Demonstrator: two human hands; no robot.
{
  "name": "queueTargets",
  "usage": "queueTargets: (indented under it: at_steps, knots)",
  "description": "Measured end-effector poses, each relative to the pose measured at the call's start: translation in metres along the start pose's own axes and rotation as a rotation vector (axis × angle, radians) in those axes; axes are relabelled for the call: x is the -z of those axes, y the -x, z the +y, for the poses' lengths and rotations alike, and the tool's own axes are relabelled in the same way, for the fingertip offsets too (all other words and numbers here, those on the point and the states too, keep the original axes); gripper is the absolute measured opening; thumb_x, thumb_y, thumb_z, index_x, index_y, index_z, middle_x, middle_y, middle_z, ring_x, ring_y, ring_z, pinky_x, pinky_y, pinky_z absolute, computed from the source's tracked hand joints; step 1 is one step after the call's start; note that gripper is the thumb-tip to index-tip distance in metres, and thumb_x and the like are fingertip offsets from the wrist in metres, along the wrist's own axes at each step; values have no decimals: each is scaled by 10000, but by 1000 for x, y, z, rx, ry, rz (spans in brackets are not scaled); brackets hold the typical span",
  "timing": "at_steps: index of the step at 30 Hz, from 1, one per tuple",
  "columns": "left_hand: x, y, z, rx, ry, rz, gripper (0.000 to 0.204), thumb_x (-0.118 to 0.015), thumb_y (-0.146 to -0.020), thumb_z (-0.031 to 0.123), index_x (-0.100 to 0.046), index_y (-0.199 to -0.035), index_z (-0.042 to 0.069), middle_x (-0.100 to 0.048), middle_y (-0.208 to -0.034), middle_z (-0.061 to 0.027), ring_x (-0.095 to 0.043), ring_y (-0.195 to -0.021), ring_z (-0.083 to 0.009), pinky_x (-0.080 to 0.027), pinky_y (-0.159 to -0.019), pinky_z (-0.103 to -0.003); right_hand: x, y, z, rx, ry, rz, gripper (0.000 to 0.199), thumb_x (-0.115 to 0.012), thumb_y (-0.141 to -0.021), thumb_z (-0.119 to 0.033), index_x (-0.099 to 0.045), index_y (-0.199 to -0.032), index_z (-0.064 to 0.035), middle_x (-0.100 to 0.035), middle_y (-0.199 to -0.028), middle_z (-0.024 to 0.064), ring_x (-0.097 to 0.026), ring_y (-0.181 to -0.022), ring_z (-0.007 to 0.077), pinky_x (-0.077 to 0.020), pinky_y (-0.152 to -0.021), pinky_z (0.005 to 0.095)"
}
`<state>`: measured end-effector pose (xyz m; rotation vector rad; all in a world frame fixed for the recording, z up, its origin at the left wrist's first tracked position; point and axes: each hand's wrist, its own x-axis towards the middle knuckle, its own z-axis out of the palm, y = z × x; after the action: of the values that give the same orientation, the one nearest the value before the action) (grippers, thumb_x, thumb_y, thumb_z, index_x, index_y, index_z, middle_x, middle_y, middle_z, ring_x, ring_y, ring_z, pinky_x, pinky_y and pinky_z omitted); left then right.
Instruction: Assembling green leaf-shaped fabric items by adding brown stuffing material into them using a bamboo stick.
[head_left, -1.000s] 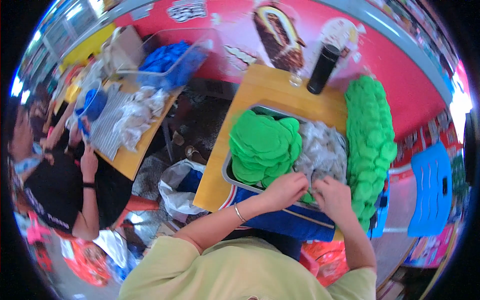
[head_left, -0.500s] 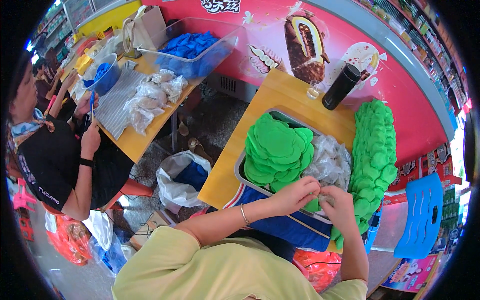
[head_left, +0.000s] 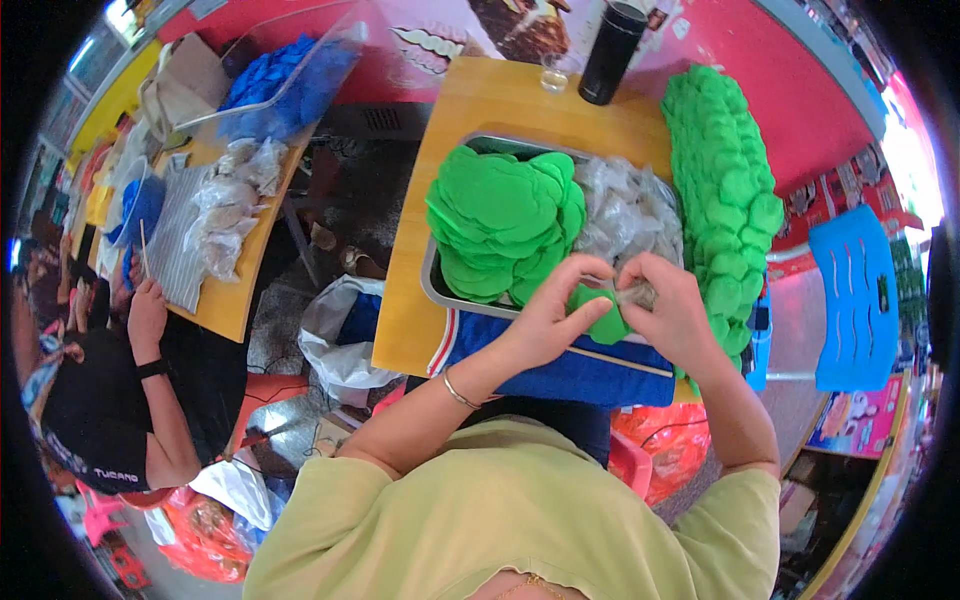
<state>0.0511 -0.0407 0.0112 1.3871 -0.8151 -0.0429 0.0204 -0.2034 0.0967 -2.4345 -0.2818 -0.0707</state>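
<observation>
Both my hands meet over the front right part of a metal tray (head_left: 432, 275). My left hand (head_left: 545, 315) has thumb and fingers curled around a thin green disc (head_left: 605, 326), which hangs below the thumb. In my right hand (head_left: 672, 312) a small, crumpled clear plastic bag (head_left: 638, 294) is pinched between the fingertips; its contents are too small to tell. A tall heap of green discs (head_left: 505, 220) fills the tray's left side. Crumpled clear plastic bags (head_left: 625, 210) lie on its right side, just beyond my hands.
A long stack of overlapping green discs (head_left: 725, 190) runs along the table's right side. Toward the back stand a black flask (head_left: 612, 55) and a small glass (head_left: 554, 74). A thin stick (head_left: 625, 362) lies on blue cloth (head_left: 490, 345) before me. Another person (head_left: 120, 410) sits at left.
The view has shifted, so the tables sit higher in the picture. My left hand's thumb and fingers have spread wider around the green disc. The small bag stays pinched in my right hand.
</observation>
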Motion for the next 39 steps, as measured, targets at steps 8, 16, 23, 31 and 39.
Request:
queueTargets:
  at_steps: [8, 16, 23, 31, 39]
  knots:
    - [1, 10, 9, 578, 691, 20, 177, -566, -880, 130, -552, -1038, 51, -574, -1026, -37, -546, -930, -98, -474, -797, -248, 12, 8, -3, -14, -319, -67, 258, -642, -708, -53, -537, -941, -17, -594, -874, 128, -601, -826, 253, -464, -728, 318]
    - [4, 10, 15, 541, 720, 76, 147, -527, -903, 128, -552, -1035, 67, -548, -1082, -29, -546, -987, -119, -516, -808, -297, 14, 8, -2, -82, -177, 34, 246, -635, -744, -46, -541, -969, -18, -585, -880, 92, -578, -837, 143, -453, -746, 284]
    - [0, 7, 16, 439, 664, 2, 320, -567, -835, -15, -437, -1122, 44, -516, -1111, -74, -535, -1010, -157, -521, -819, -319, 14, 11, -6, -39, -453, -45, 283, -657, -716, -17, -546, -976, -33, -590, -843, 58, -582, -829, 134, -457, -726, 279]
    - [4, 5, 16, 247, 395, -6, 273, -597, -820, -14, -505, -1073, 29, -562, -1018, -52, -544, -936, -114, -468, -827, -256, 18, 13, -4, -24, -99, 41, 228, -681, -700, -19, -573, -900, -36, -605, -808, 41, -572, -728, 118, -458, -644, 267]
    - [2, 1, 29, 419, 678, 116, 191, -531, -897, 110, -555, -1050, 0, -575, -1041, -56, -571, -924, -123, -541, -759, -289, 19, 18, -10, -40, -401, -50, 160, -665, -733, -36, -596, -876, -22, -604, -781, 77, -579, -687, 168, -448, -625, 263]
